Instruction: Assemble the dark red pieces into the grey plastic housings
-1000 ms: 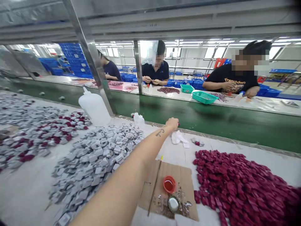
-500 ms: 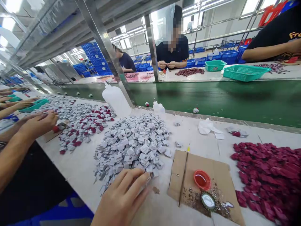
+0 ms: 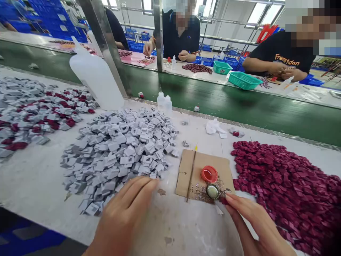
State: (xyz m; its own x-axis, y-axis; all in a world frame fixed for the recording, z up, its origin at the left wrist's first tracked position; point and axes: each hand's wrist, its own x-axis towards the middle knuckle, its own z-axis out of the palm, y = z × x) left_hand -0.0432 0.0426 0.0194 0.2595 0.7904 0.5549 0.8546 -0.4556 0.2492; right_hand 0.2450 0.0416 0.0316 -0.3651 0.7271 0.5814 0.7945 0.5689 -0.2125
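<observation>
My left hand (image 3: pixel 124 213) lies on the white table at the near edge of a heap of grey square pieces (image 3: pixel 117 149), fingers closed and touching its rim. My right hand (image 3: pixel 253 224) pinches a small crimson piece (image 3: pixel 223 201) beside a cardboard sheet (image 3: pixel 204 174). On the sheet are a red plastic cap (image 3: pixel 209 174), a round lid with a pale green centre (image 3: pixel 212 191), scattered tiny glittering beads (image 3: pixel 202 193) and a thin stick (image 3: pixel 191 176). A large heap of crimson pieces (image 3: pixel 279 177) lies right of the sheet.
A mixed grey and crimson heap (image 3: pixel 34 113) lies at the left. White bottles (image 3: pixel 94 78) (image 3: pixel 163 103) stand near the far edge, beside a crumpled white tissue (image 3: pixel 214 127). Beyond runs a green belt (image 3: pixel 213 92), with co-workers (image 3: pixel 279 58) and teal baskets (image 3: pixel 243 80) across it.
My right hand has come into view and now pinches a crimson piece by the cardboard. My left hand has moved up to the grey heap's near edge, and the view has swung right.
</observation>
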